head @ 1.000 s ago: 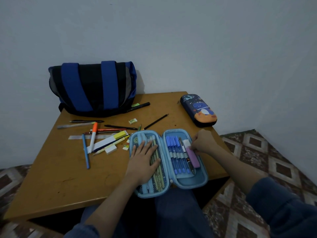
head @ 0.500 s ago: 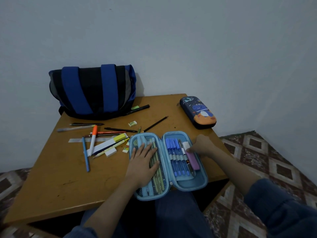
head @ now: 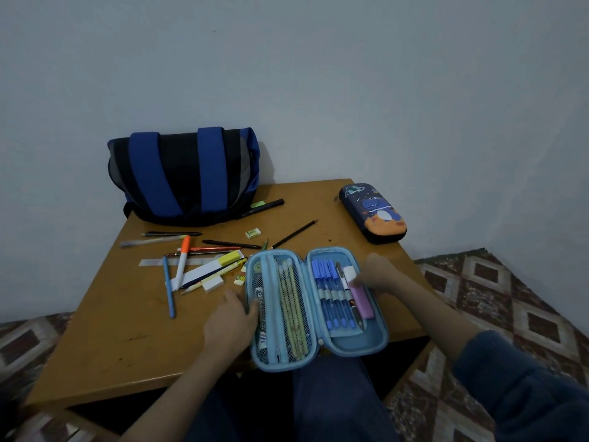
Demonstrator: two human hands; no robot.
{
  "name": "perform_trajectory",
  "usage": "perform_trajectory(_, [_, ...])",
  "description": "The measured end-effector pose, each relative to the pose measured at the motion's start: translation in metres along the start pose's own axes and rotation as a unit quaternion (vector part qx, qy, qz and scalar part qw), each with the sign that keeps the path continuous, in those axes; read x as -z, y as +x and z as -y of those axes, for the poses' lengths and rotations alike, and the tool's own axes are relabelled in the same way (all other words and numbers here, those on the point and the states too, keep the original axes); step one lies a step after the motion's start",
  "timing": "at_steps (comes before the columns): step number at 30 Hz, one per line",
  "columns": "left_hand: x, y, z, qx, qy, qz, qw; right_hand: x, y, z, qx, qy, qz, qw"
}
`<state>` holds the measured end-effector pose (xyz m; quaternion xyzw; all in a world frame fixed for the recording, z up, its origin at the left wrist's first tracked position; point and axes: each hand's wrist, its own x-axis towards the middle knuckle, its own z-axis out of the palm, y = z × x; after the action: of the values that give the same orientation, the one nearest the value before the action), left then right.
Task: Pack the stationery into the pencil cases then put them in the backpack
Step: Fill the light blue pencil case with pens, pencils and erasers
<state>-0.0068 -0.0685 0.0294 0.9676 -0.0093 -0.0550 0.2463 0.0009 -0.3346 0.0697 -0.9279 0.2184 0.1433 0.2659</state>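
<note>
A light blue pencil case (head: 350, 347) lies open at the table's near edge. Yellow-green pencils (head: 291, 301) sit in its left mesh half, blue pens (head: 328, 295) and a pink eraser (head: 365, 303) in its right half. My left hand (head: 229, 323) grips the case's left rim, thumb over the edge. My right hand (head: 381, 275) pinches the top end of the pink eraser. A black and blue backpack (head: 185, 173) stands at the back left. A dark blue pencil case (head: 376, 215) lies zipped shut at the back right.
Loose stationery lies on the wooden table (head: 127, 330) left of the open case: an orange marker (head: 184, 260), a blue pen (head: 169, 288), a ruler (head: 153, 262), a yellow highlighter (head: 228, 258), a white eraser (head: 213, 284), a black pencil (head: 294, 234), a small eraser (head: 253, 232). Walls close in behind and to the right.
My left hand has slid off the mesh half to the case's left rim. My right hand's fingers have moved down onto the pink eraser's top end.
</note>
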Motion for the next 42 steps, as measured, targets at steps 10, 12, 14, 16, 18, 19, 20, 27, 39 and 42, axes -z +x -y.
perform_trajectory(10, [0.008,-0.006,-0.024,0.012,-0.173,0.057,0.983,-0.005,0.003,-0.006,0.006,0.037,-0.008,0.999])
perform_trajectory(12, [0.014,-0.004,-0.027,0.014,-0.205,0.046,0.978,-0.005,0.003,-0.005,0.006,0.045,-0.005,0.999])
perform_trajectory(14, [0.021,-0.001,-0.034,0.004,-0.208,0.032,0.978,-0.004,0.002,-0.003,0.006,0.064,0.009,0.998])
perform_trajectory(16, [0.031,0.004,-0.042,-0.011,-0.194,0.007,0.981,-0.005,0.001,-0.001,-0.002,0.1,0.036,0.994])
perform_trajectory(18, [0.039,0.01,-0.051,-0.028,-0.18,-0.014,0.983,-0.008,-0.001,0.0,-0.013,0.141,0.062,0.988])
perform_trajectory(19, [0.042,0.013,-0.055,-0.039,-0.167,-0.019,0.985,-0.009,-0.001,0.0,-0.021,0.171,0.076,0.982])
perform_trajectory(20, [0.044,0.016,-0.06,-0.05,-0.153,-0.02,0.987,-0.011,-0.002,0.0,-0.029,0.205,0.088,0.974])
perform_trajectory(27, [0.034,0.003,-0.097,-0.099,-0.129,0.009,0.987,-0.003,-0.01,-0.005,-0.045,0.359,0.117,0.925])
perform_trajectory(39, [-0.022,-0.016,-0.105,-0.291,-0.029,0.084,0.953,-0.007,0.003,-0.017,-0.064,0.335,0.111,0.933])
perform_trajectory(42, [-0.008,-0.003,-0.085,-0.206,-0.15,0.102,0.962,-0.005,0.003,-0.015,-0.059,0.314,0.101,0.942])
